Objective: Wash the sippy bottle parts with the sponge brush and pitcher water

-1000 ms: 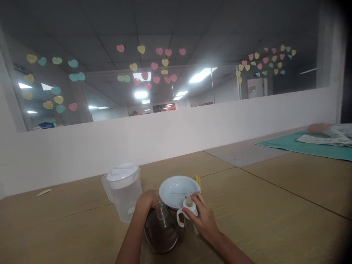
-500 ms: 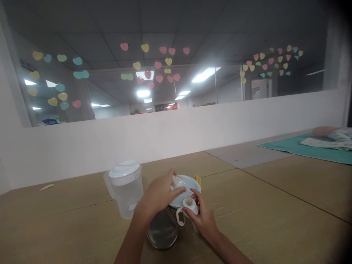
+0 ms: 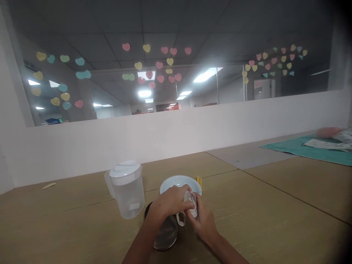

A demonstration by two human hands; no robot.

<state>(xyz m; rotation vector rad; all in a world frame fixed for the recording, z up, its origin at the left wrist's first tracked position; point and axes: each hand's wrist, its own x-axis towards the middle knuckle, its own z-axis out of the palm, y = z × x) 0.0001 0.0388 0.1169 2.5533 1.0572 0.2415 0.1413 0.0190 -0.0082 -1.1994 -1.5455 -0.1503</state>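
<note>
"While the right hand [image 3: 205, 220] grips the bottle [image 3: 194, 212], what is the left hand [image 3: 171, 201] doing?"

"Its fingers are drawn in narrowly around the clear cap [image 3: 189, 196], at the bottle's top, so I judge capping to be the step in hand."

"Is the cap seated?"

"I can't tell; the fingers hide part of its edge."

"Then what does the next move call for?"

"Probably a straight, even press from the left, with the right bracing the bottle against tipping."

"And where does the bottle lie?"

"Its white collar shows between the two hands, the right thumb on its near side. A white handle [image 3: 180, 220] pokes out below the left hand, beside the metal dish [image 3: 166, 237]; the bowl [image 3: 176, 179] sits just beyond."
</note>
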